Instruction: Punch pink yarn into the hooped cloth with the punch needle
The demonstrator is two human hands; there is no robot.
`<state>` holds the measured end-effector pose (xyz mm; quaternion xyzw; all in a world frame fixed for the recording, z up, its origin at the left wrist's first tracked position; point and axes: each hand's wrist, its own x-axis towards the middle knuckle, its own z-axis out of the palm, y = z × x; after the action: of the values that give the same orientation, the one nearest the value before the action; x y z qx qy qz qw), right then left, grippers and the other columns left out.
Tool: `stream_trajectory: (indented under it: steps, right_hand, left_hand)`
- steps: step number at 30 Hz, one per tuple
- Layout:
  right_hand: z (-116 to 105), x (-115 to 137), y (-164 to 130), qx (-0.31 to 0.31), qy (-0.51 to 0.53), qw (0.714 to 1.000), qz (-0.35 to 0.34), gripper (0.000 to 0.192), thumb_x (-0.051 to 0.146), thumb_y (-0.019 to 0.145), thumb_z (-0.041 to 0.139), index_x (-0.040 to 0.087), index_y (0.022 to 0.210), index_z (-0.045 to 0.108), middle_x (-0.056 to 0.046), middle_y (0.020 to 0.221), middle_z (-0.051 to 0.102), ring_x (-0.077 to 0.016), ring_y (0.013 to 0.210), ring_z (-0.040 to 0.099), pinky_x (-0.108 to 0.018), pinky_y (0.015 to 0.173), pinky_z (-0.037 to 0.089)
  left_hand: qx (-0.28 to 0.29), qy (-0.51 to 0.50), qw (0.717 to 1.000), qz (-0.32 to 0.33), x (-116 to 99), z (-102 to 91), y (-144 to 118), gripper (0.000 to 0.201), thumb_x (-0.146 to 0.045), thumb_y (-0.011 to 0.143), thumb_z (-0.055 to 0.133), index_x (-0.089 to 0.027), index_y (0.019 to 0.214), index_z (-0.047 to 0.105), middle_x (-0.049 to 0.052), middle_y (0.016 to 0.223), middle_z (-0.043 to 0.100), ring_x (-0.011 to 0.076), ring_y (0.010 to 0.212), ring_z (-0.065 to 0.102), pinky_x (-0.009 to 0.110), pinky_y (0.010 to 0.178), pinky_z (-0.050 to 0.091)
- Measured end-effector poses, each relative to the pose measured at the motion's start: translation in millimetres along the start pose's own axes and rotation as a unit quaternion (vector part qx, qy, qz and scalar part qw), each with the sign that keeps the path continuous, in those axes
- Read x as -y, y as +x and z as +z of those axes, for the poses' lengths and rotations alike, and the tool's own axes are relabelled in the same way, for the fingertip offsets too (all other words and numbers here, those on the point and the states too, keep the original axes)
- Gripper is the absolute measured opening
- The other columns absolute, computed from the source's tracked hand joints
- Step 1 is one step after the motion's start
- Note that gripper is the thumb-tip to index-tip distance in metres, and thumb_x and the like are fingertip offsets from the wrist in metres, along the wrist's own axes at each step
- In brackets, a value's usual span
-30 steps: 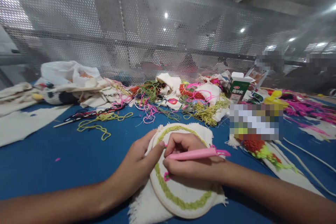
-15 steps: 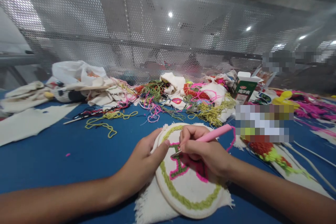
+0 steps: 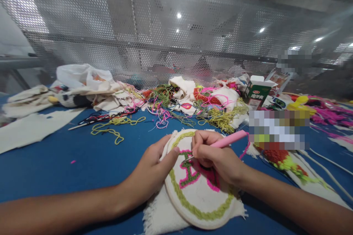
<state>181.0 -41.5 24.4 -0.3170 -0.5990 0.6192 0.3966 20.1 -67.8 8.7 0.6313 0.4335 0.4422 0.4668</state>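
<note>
An embroidery hoop point(image 3: 198, 222) with white cloth stretched in it is tilted up in front of me. A yellow-green yarn ring point(image 3: 193, 209) runs round inside its rim, and in the middle is a pink-outlined, green-filled letter shape point(image 3: 187, 178), partly hidden by my fingers. My left hand point(image 3: 157, 161) grips the hoop's left edge, thumb on the front, other fingers behind it. My right hand point(image 3: 215, 154) is closed round a pink punch needle point(image 3: 228, 138), its metal tip at the left part of the letter. Pink yarn point(image 3: 245, 150) trails from the handle's back end.
Tangled yarn and cloth pieces point(image 3: 182, 95) lie along the back of the blue table point(image 3: 68, 176). A green box point(image 3: 257, 91) stands at the back right, near a yellow object point(image 3: 300, 106). White fabric point(image 3: 38, 126) lies at left. Behind rises a perforated metal screen point(image 3: 165, 44).
The needle tip has moved slightly right and up over the letter, my right hand shifting with it. My left hand keeps its hold on the hoop.
</note>
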Motion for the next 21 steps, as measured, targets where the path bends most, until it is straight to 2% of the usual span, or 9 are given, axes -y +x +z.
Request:
stream_trajectory:
  steps: [3, 6, 8, 11, 15, 17, 21]
  right_hand:
    - [2, 3, -2, -0.004, -0.034, 0.999, 0.008, 0.016, 0.009, 0.062, 0.049, 0.017, 0.053, 0.039, 0.007, 0.044, 0.043, -0.0029, 0.034, 0.033, -0.016, 0.036, 0.025]
    - [5, 6, -5, 0.012, -0.109, 0.994, 0.027, 0.014, 0.013, 0.065, 0.051, 0.017, 0.055, 0.041, 0.005, 0.047, 0.048, -0.0063, 0.042, 0.044, -0.018, 0.041, 0.032]
    - [6, 9, -6, 0.025, -0.195, 0.980, 0.022, 0.013, 0.017, 0.068, 0.053, 0.017, 0.058, 0.044, 0.002, 0.054, 0.053, -0.0077, 0.049, 0.049, -0.018, 0.044, 0.034]
    - [9, 12, -8, 0.035, -0.309, 0.950, -0.003, 0.017, 0.022, 0.071, 0.055, 0.016, 0.059, 0.045, 0.002, 0.056, 0.054, -0.0071, 0.051, 0.047, -0.018, 0.045, 0.032]
    - [12, 11, -9, 0.066, -0.385, 0.917, -0.075, 0.018, 0.024, 0.070, 0.058, 0.016, 0.058, 0.047, 0.003, 0.056, 0.051, -0.0056, 0.049, 0.041, -0.018, 0.046, 0.031]
    - [12, 11, -9, 0.059, -0.365, 0.926, -0.073, 0.017, 0.022, 0.070, 0.057, 0.016, 0.057, 0.046, 0.004, 0.055, 0.051, -0.0056, 0.050, 0.041, -0.017, 0.046, 0.031]
    - [8, 12, -8, 0.010, -0.194, 0.981, 0.005, 0.016, 0.019, 0.069, 0.052, 0.017, 0.056, 0.043, 0.004, 0.050, 0.050, -0.0065, 0.044, 0.044, -0.018, 0.041, 0.032]
  left_hand:
    - [0.003, -0.001, 1.000, 0.005, 0, -0.1, -1, 0.035, -0.032, 0.084, 0.044, -0.015, 0.114, 0.050, 0.004, 0.099, 0.064, 0.0183, 0.082, 0.057, 0.028, 0.072, 0.046]
    - [-0.001, 0.017, 1.000, 0.019, -1, -0.4, -2, 0.035, -0.032, 0.084, 0.044, -0.015, 0.113, 0.051, 0.003, 0.097, 0.064, 0.0177, 0.080, 0.056, 0.027, 0.071, 0.046]
    - [-0.004, 0.033, 0.999, 0.030, -2, -0.7, -2, 0.034, -0.031, 0.084, 0.043, -0.015, 0.113, 0.051, 0.003, 0.098, 0.064, 0.0177, 0.083, 0.056, 0.027, 0.074, 0.045]
    - [-0.007, 0.046, 0.998, 0.044, -3, -1.0, -1, 0.031, -0.030, 0.085, 0.043, -0.016, 0.111, 0.051, 0.003, 0.103, 0.063, 0.0170, 0.087, 0.056, 0.025, 0.079, 0.043]
    - [-0.007, 0.055, 0.997, 0.058, -4, -0.7, -1, 0.031, -0.030, 0.085, 0.042, -0.015, 0.112, 0.052, 0.003, 0.107, 0.062, 0.0165, 0.092, 0.056, 0.024, 0.083, 0.042]
    - [-0.006, 0.056, 0.997, 0.058, -4, -0.5, -2, 0.033, -0.030, 0.085, 0.042, -0.016, 0.114, 0.051, 0.003, 0.109, 0.062, 0.0169, 0.094, 0.056, 0.024, 0.083, 0.042]
    - [0.000, 0.037, 0.998, 0.043, -4, -0.6, -4, 0.038, -0.033, 0.085, 0.042, -0.018, 0.120, 0.047, 0.003, 0.110, 0.062, 0.0182, 0.090, 0.058, 0.026, 0.079, 0.045]
